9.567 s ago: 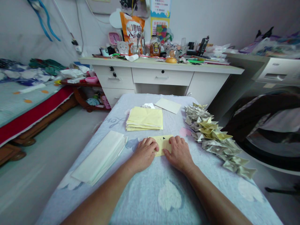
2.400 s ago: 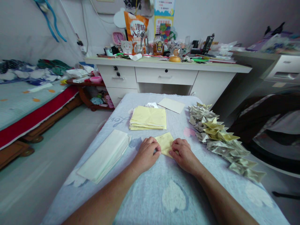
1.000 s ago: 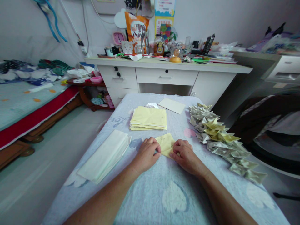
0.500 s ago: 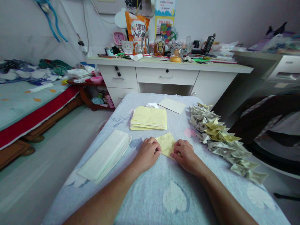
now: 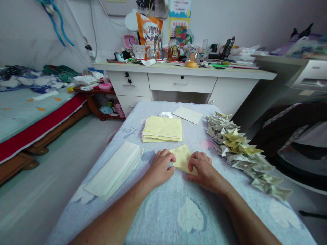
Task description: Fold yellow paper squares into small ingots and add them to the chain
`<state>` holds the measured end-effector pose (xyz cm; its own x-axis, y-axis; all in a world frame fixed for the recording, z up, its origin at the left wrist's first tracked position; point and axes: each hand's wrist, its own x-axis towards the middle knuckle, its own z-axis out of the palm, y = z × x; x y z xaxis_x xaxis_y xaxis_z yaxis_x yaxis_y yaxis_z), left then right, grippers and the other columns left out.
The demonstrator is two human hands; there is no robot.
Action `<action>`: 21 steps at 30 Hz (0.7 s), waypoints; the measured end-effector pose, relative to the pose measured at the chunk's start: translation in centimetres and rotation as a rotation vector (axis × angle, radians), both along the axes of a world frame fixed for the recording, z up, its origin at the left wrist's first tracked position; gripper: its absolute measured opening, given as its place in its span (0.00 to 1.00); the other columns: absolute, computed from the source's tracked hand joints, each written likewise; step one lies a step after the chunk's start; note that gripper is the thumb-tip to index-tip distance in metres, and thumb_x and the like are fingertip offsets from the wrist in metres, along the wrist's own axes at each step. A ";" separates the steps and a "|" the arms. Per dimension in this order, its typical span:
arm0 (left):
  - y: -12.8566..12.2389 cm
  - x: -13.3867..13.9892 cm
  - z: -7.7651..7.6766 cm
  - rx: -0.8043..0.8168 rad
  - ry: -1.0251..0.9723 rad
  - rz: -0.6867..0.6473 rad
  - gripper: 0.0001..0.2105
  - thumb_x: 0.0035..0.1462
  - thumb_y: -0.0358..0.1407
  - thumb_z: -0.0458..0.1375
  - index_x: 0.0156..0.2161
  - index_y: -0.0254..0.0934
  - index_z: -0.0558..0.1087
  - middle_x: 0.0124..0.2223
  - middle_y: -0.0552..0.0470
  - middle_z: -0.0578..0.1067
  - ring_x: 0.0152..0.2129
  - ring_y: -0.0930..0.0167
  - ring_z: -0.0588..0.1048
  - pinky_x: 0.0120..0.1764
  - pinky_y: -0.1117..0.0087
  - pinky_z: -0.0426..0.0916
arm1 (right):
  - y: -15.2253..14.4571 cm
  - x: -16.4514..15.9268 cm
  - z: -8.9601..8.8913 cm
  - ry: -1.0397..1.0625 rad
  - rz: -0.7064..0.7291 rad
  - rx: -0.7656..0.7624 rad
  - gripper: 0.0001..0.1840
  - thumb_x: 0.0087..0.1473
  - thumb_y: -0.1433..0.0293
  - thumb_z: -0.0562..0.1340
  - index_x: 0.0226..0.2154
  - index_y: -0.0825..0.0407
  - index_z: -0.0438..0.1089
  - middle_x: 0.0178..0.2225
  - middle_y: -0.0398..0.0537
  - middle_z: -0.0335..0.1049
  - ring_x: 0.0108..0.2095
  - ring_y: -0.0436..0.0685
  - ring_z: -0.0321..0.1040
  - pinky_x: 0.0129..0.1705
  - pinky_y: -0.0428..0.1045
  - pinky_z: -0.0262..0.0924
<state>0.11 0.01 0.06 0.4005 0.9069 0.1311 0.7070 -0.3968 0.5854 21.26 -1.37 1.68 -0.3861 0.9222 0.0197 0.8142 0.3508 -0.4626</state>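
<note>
A small folded sheet of yellow paper [image 5: 183, 157] lies on the cloth between my hands, with faint markings near its top. My left hand [image 5: 160, 167] rests at the paper's left corner, index fingertip and thumb on its edge with a small gap between them. At the right edge, my right hand [image 5: 203, 169] pinches the paper with curled fingers, the thumb low by the near edge. Just beyond is a stack of yellow paper sheets [image 5: 161, 128]. To the left sits a pile of long, pale folded paper [image 5: 116, 168].
Pointed folded paper pieces [image 5: 242, 148], grey and yellow, run in rows along the right side. A pale card [image 5: 187, 114] lies at the far end of the cloth-covered table [image 5: 153, 217]. Behind stands a cluttered white desk [image 5: 182, 82]; a washing machine [image 5: 310, 76] is at right.
My left thumb and index finger have parted slightly at the paper's edge. The fingers of my right hand have shifted, uncovering more of the paper's lower right corner.
</note>
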 end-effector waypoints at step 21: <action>0.0 0.0 0.1 0.003 -0.011 -0.009 0.10 0.48 0.28 0.57 0.38 0.41 0.67 0.41 0.52 0.67 0.42 0.66 0.65 0.46 0.64 0.61 | -0.3 -0.3 0.3 0.165 0.104 0.047 0.10 0.50 0.66 0.65 0.36 0.50 0.68 0.48 0.51 0.62 0.49 0.61 0.57 0.49 0.55 0.54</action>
